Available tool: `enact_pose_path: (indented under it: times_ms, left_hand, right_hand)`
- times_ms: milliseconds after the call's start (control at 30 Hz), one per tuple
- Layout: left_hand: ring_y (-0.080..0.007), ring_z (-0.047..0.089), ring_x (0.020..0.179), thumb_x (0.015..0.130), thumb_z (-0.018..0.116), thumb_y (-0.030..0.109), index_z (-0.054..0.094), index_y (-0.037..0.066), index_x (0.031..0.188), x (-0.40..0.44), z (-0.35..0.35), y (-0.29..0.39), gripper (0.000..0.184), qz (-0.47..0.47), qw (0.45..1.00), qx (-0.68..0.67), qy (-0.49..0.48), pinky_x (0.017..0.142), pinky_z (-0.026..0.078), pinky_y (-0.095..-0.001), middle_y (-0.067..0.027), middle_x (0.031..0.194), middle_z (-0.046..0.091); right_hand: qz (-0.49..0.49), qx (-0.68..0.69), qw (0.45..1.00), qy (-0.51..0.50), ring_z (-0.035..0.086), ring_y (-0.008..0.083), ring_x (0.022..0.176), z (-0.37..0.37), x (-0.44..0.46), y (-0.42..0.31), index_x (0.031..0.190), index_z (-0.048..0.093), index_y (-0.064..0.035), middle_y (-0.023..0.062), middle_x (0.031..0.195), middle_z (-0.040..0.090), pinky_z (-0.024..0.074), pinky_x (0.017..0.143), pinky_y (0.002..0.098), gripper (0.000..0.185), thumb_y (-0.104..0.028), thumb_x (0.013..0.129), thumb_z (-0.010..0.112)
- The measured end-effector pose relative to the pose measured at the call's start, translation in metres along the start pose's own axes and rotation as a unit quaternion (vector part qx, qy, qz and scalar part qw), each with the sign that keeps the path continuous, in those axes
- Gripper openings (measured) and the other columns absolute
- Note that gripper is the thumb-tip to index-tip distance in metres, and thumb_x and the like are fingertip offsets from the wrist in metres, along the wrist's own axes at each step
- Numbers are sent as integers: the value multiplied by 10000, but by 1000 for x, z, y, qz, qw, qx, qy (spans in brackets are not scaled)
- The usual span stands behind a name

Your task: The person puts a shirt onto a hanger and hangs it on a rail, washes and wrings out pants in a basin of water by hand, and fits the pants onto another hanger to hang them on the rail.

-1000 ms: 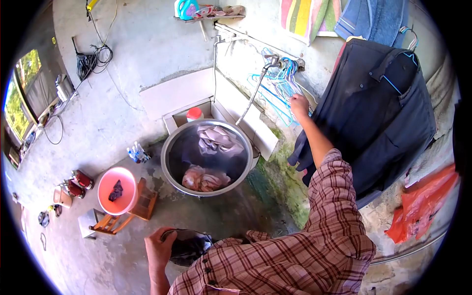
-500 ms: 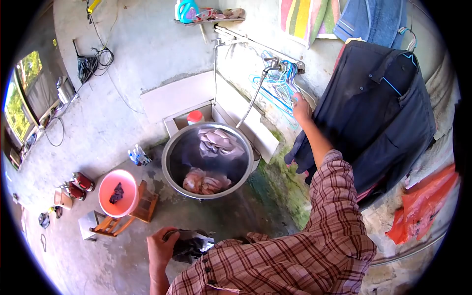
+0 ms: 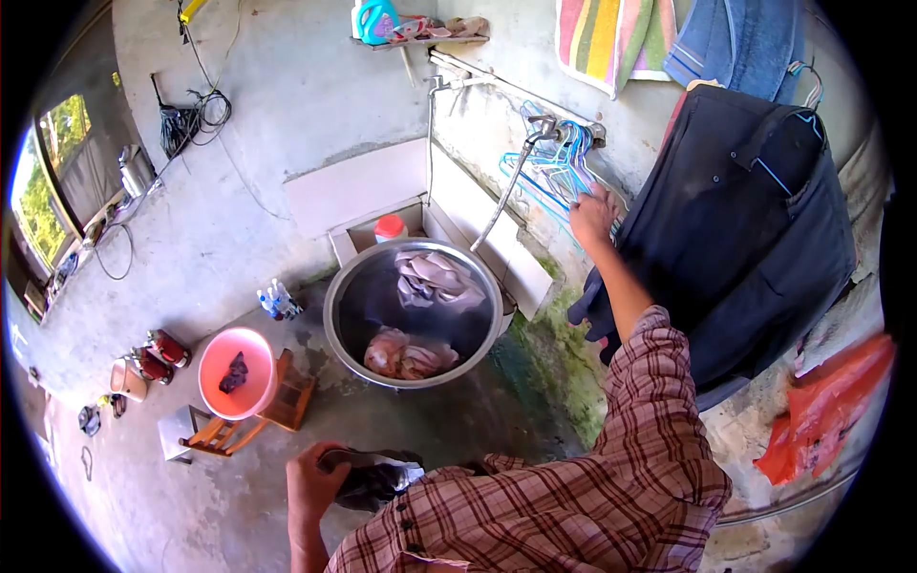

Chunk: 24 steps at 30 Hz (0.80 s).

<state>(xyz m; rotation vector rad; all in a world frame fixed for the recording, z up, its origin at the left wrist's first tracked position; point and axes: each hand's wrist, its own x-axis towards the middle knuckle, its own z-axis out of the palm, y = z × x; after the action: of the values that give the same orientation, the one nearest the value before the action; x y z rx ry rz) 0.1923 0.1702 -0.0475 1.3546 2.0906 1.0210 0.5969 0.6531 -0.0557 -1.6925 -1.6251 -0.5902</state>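
My left hand [image 3: 315, 477] is closed on the edge of a dark cloth [image 3: 373, 479] at the bottom of the view. At the wall my right hand [image 3: 594, 215] is closed on blue and white hangers [image 3: 564, 164] that hang in a bunch by the tap [image 3: 543, 126]. Dark garments [image 3: 735, 229] hang just right of that hand. Between my arms, further forward, stands a large metal basin [image 3: 331, 320] with dark water, a pale mauve cloth [image 3: 435, 280] and a pinkish cloth [image 3: 406, 356] in it.
A pink basin [image 3: 263, 382] with a dark cloth is on a wooden chair [image 3: 294, 393] at the left. Red thermoses [image 3: 167, 349] stand beyond it. Behind the metal basin is a red-lidded container [image 3: 390, 227]. A red plastic bag [image 3: 821, 411] hangs lower right.
The view has shifted slightly, so the room sits a little further right and lower. My right hand has moved slightly down along the hangers. My left hand still holds the dark cloth.
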Motion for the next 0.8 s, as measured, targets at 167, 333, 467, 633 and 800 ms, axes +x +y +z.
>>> enact_pose_path:
  times_ms: [167, 333, 467, 633, 800]
  left_hand:
    - [-308, 664, 762, 691, 687, 20, 683, 53, 846, 2, 9, -14, 158, 79, 994, 67, 30, 696, 524, -355, -150, 801, 664]
    - [-308, 656, 766, 706, 658, -62, 665, 42, 853, 6, 3, -6, 181, 135, 974, 72, 165, 714, 523, -359, -143, 830, 653]
    - [-301, 648, 759, 700, 646, -115, 646, 14, 862, 16, -13, -13, 207, 213, 931, 70, 286, 734, 523, -339, -132, 839, 649]
    - [-142, 610, 877, 767, 657, -84, 639, 7, 930, 18, -33, -34, 187, 28, 938, -164, 304, 809, 481, -263, -51, 929, 650]
    - [-70, 566, 819, 822, 651, -33, 629, 36, 963, 22, -38, -35, 158, -13, 854, -423, 302, 746, 465, -215, 23, 886, 604]
  right_hand:
    - [-24, 159, 987, -21, 625, 267, 797, 1, 20, 15, 701, 594, -23, 141, 823, 635, 474, 762, 421, 196, -189, 783, 659]
    - [91, 413, 901, -93, 562, 195, 532, -20, 0, 12, 728, 564, -6, 129, 642, 561, 425, 516, 334, 168, -107, 842, 635]
    - [166, 639, 749, -61, 548, 140, 598, -35, -101, 16, 901, 649, -37, 48, 711, 591, 412, 503, 291, 81, -88, 839, 652]
    - [235, 619, 731, -163, 491, 73, 588, -81, -230, -26, 982, 521, -58, 32, 769, 571, 395, 471, 241, 173, -59, 865, 648]
    - [213, 518, 817, -136, 505, 104, 653, -59, -235, -23, 1139, 531, -45, 56, 815, 569, 411, 544, 246, 242, -96, 914, 605]
